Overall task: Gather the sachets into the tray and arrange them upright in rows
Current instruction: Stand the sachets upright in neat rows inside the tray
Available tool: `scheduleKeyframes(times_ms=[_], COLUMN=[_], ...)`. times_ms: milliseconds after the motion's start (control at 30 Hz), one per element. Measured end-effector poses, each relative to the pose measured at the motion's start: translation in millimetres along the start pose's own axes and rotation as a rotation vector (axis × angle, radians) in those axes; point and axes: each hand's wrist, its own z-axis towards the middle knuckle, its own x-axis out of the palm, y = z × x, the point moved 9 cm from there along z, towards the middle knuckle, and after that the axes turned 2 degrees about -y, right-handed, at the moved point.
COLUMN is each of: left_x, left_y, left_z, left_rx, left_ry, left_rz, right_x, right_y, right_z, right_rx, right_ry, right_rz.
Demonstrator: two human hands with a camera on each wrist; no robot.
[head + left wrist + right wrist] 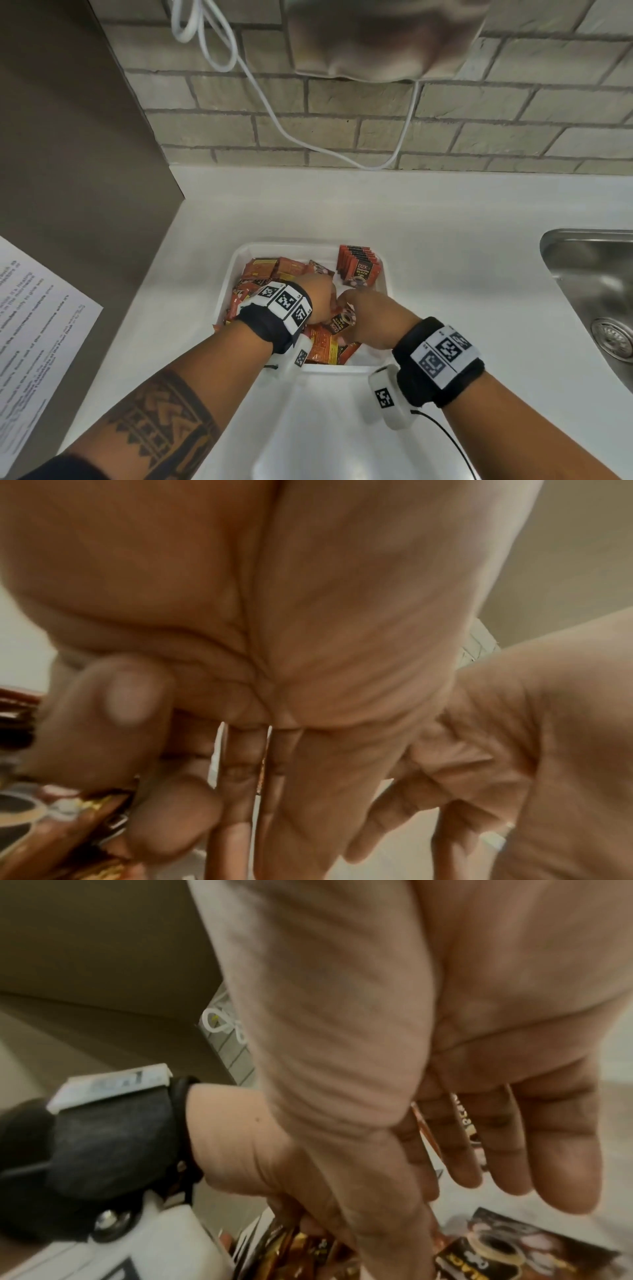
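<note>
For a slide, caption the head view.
Both hands sort loose orange sachets in a white plastic tray beside one upright row.

Sitting on the bench (445, 219), ahead of both forearms: the tray (226, 274). Standing in the tray's far right corner: a row of sachets (358, 265). Lying loose across the tray's left half and near edge: more sachets (274, 267). Meeting over the tray's middle, with a sachet (342, 322) between them: the left hand (320, 298) and right hand (368, 315). Lying well right of the tray, sunk into the bench: the sink (596, 294). Standing behind the bench: the wall (342, 113), with a cable (274, 113) hanging against it. Standing left of the bench: a panel (78, 154), with a sheet (37, 335) on its near part.
</note>
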Motion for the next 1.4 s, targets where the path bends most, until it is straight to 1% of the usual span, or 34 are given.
scheduleKeyframes(times_ms=[167, 267, 333, 500, 633, 867, 1000, 1200, 1267, 1400], left_x=[-2, 9, 14, 15, 11, 4, -3, -20, -24, -26], left_y=[6, 13, 14, 9, 7, 6, 8, 17, 19, 23], left_z=[-5, -8, -9, -12, -13, -12, -12, -15, -16, -17], left_rx=[-0.011, -0.042, -0.048, -0.015, 0.025, 0.083, 0.103, 0.091, 0.084, 0.071], left_ry=[-0.01, 0.095, 0.126, 0.119, 0.103, 0.06, 0.021, -0.082, -0.088, -0.057], left_rz=[-0.015, -0.061, -0.037, 0.044, 0.034, -0.026, -0.102, -0.202, -0.242, -0.321], right_x=[16, 15, 15, 12, 13, 10, 5, 4, 6, 8], right_y=[2, 4, 3, 2, 2, -4, -7, -6, -6, -5], right_z=[16, 20, 21, 23, 18, 20, 21, 18, 19, 16], right_rx=[0.024, 0.023, 0.026, 0.04, 0.042, 0.053, 0.044, 0.037, 0.036, 0.055], right_ry=[0.024, 0.03, 0.032, 0.023, 0.068, 0.102, 0.107, 0.163, 0.157, 0.144], right_rz=[-0.074, -0.159, -0.204, -0.219, -0.238, -0.107, -0.023, 0.1, 0.145, 0.214])
